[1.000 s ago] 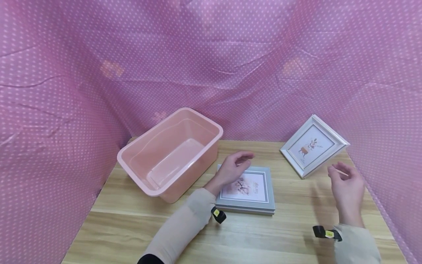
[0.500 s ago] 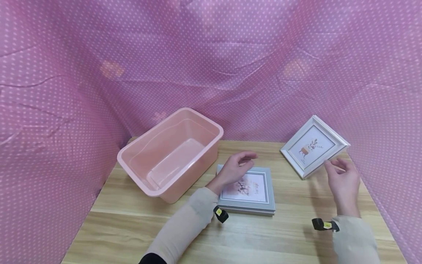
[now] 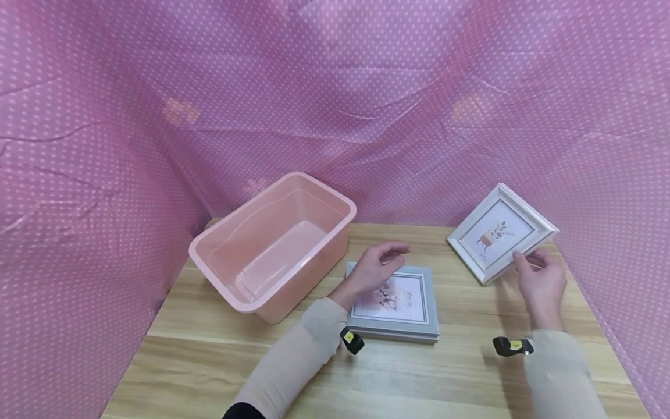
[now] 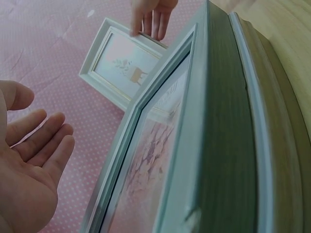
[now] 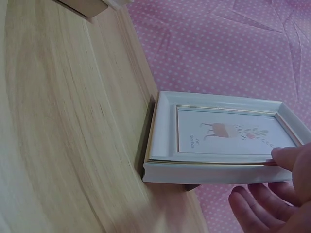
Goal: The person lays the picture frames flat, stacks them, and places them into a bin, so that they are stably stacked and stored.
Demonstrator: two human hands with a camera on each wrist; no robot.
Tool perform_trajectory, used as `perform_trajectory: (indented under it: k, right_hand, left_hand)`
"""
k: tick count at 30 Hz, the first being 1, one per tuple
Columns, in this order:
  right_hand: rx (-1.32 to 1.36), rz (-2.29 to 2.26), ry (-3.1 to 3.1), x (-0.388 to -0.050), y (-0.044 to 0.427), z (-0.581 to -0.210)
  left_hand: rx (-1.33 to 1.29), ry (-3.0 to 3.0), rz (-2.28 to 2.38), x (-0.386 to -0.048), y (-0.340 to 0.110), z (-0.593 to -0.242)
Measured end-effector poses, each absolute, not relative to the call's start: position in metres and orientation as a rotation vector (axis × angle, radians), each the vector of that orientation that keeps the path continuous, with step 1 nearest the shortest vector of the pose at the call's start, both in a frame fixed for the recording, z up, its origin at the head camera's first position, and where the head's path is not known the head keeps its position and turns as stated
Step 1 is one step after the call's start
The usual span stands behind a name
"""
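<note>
A white picture frame [image 3: 499, 233] with a plant-and-chair print stands tilted at the table's back right. My right hand [image 3: 541, 285] holds its lower right side, the thumb [image 5: 286, 156] over the front and the fingers [image 5: 262, 206] behind the edge. My left hand [image 3: 374, 267], fingers relaxed and holding nothing, hovers above a stack of picture frames. On top lies a grey-green picture frame [image 3: 403, 299] with a pink flower print, partly covered by that hand. The left wrist view shows the open palm beside the stack's frame edge [image 4: 226, 97].
A pink plastic tub [image 3: 272, 244] stands on the wooden table [image 3: 419, 378], left of the stack. Pink dotted cloth [image 3: 335, 116] hangs behind and at both sides of the table.
My right hand has moved up and left to the white picture frame and taken hold of its edge. The left hand has barely shifted; the tub and stack stay put.
</note>
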State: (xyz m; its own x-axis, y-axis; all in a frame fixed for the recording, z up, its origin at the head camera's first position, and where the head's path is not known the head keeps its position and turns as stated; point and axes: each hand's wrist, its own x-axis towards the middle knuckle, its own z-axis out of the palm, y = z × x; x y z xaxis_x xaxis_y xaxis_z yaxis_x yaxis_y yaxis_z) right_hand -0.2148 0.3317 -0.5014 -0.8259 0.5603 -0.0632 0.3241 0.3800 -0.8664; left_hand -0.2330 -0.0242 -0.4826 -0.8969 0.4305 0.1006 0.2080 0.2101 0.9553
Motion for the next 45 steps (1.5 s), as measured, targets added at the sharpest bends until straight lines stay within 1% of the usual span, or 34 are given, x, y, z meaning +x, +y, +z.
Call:
perform_trajectory:
  k: [9, 17, 23, 32, 45]
  right_hand:
    - [-0.783, 1.341, -2.426, -0.218, 0.329, -0.501]
    - [-0.787, 1.339, -2.363, -0.208, 0.329, -0.496]
    - [-0.810, 1.387, -2.351, -0.200, 0.328, -0.481]
    - [-0.757, 1.520, -2.213, -0.191, 0.318, -0.457]
    - [-0.738, 1.435, -2.266, -0.179, 0.305, -0.437]
  left_hand:
    - [0.588, 2.259, 1.750, -0.233, -0.022, -0.480]
    - [0.594, 2.283, 1.730, -0.233, -0.022, -0.480]
    - [0.573, 2.330, 1.683, -0.234, -0.023, -0.478]
    - [0.586, 2.321, 1.689, -0.235, -0.023, -0.480]
    - [0.554, 2.336, 1.665, -0.234, -0.022, -0.479]
